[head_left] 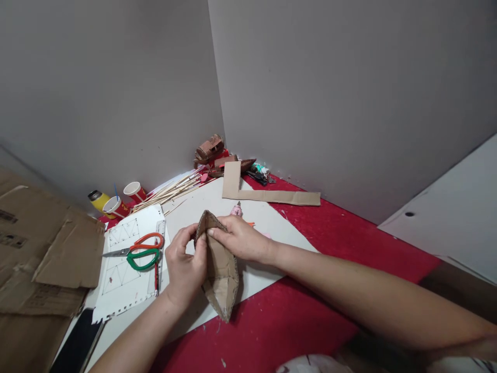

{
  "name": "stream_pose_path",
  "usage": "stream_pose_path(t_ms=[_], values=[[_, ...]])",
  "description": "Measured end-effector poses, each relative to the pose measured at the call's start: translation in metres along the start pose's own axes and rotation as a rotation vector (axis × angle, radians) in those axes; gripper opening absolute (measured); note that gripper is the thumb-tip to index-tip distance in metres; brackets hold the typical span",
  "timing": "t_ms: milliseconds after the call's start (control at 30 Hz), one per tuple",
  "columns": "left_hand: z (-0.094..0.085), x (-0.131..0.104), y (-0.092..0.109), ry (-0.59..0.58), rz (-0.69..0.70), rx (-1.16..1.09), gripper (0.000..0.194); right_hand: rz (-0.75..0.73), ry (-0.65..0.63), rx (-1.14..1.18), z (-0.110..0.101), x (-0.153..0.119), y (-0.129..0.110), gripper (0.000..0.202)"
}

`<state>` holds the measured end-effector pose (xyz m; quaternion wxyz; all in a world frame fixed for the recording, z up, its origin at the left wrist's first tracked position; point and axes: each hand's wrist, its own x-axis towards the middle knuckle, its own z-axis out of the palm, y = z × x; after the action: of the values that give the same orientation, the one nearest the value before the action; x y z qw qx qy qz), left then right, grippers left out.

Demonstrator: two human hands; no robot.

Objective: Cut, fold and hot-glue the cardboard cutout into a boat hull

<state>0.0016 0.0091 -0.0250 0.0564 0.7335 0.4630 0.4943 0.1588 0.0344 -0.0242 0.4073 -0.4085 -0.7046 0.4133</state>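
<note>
A boat-shaped cardboard piece (221, 259), pointed at both ends with raised side walls, is held over a white sheet (287, 233). My left hand (186, 259) grips its left wall near the far tip, thumb inside and fingers outside. At the right wall of the same end, my right hand (236, 235) pinches the cardboard, its thumb pressed inside. Just beyond the hands lies a pink glue bottle (236, 209), partly hidden. An L-shaped cardboard strip (272, 196) rests farther back.
Scissors with orange and green handles (143, 252) lie on drawn paper (116, 282) beside a clear ruler (161, 228). Red cups (134, 190), a yellow bottle (98, 199) and wooden sticks (169, 189) stand or lie behind. Large cardboard (42, 248) is at left; grey walls (330, 93) enclose the red tabletop (349, 243).
</note>
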Motion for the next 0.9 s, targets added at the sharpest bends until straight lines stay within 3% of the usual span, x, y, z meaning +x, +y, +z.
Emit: stream_pose_path(t_ms=[300, 500, 733, 900], values=[[-0.006, 0.005, 0.001, -0.057, -0.146, -0.166, 0.019, -0.017, -0.025, 0.03, -0.001, 0.002, 0.0, 0.017], [-0.013, 0.013, 0.003, -0.154, -0.231, -0.228, 0.01, 0.005, -0.014, 0.018, -0.003, 0.004, -0.001, 0.017], [-0.018, 0.017, 0.0, -0.157, -0.243, -0.216, 0.012, 0.023, -0.011, 0.021, -0.004, 0.005, 0.001, 0.016], [-0.018, 0.021, 0.0, -0.275, -0.368, -0.293, 0.013, 0.07, -0.032, 0.04, -0.004, 0.005, 0.0, 0.014]])
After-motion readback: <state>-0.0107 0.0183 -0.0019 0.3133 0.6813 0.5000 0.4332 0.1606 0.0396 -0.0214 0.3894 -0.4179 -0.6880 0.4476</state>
